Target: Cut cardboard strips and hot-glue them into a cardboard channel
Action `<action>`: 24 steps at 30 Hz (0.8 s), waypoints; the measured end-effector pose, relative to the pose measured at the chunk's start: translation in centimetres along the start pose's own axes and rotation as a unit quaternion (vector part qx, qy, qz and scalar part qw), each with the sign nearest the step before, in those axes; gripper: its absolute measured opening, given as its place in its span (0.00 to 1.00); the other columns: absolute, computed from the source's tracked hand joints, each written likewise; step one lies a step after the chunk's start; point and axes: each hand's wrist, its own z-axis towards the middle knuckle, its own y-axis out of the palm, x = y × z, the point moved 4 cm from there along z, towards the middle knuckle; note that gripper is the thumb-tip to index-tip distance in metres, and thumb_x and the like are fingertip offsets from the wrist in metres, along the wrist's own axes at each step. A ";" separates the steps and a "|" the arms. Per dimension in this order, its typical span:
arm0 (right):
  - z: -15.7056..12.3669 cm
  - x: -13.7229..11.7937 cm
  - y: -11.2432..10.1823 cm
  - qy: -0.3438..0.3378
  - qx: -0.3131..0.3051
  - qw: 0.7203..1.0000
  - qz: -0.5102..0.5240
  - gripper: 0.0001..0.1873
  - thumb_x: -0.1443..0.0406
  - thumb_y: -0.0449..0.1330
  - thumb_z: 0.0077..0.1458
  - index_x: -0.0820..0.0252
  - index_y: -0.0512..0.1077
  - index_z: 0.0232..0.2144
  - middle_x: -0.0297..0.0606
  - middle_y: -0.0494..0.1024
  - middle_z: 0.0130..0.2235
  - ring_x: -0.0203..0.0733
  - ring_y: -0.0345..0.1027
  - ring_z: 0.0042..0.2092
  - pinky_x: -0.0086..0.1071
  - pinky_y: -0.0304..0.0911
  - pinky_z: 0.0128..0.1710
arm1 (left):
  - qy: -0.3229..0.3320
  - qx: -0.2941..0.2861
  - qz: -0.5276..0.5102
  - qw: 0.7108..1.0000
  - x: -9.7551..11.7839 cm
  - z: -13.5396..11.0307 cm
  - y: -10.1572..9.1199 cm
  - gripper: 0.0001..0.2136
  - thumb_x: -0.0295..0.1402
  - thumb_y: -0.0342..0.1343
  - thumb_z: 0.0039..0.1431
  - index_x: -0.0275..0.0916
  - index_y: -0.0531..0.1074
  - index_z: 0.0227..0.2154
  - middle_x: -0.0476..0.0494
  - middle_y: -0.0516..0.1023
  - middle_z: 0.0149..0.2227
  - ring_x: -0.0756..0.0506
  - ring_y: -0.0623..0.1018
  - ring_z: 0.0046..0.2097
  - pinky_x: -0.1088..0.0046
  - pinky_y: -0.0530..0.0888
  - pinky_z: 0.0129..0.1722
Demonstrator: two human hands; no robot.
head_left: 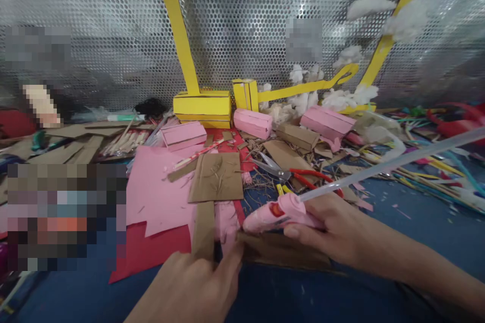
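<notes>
My right hand (333,232) grips a pink glue gun (280,213) with a long clear glue stick (390,164) sticking out of its back. The nozzle points left and down at a brown cardboard piece (284,252). My left hand (197,282) presses its fingers on that cardboard and on an upright cardboard strip (203,229), fingers closed together around the strip's lower end.
Pink paper (151,192) and red paper (147,252) lie on the blue table (417,232). Red-handled scissors (291,174), a flat cardboard square (216,176), pink boxes (253,122), yellow cardboard shapes (202,106), cotton tufts and sticks crowd the back before a perforated metal wall.
</notes>
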 end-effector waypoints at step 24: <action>-1.0 1.5 -0.2 -0.012 0.028 0.994 -0.109 0.25 0.48 0.54 0.68 0.55 0.70 0.24 0.30 0.69 0.22 0.37 0.59 0.24 0.33 0.49 0.27 | 0.003 -0.061 0.023 0.998 0.5 0.7 -0.2 0.24 0.19 0.49 0.61 0.33 0.68 0.60 0.44 0.83 0.28 0.45 0.79 0.21 0.76 0.72 0.20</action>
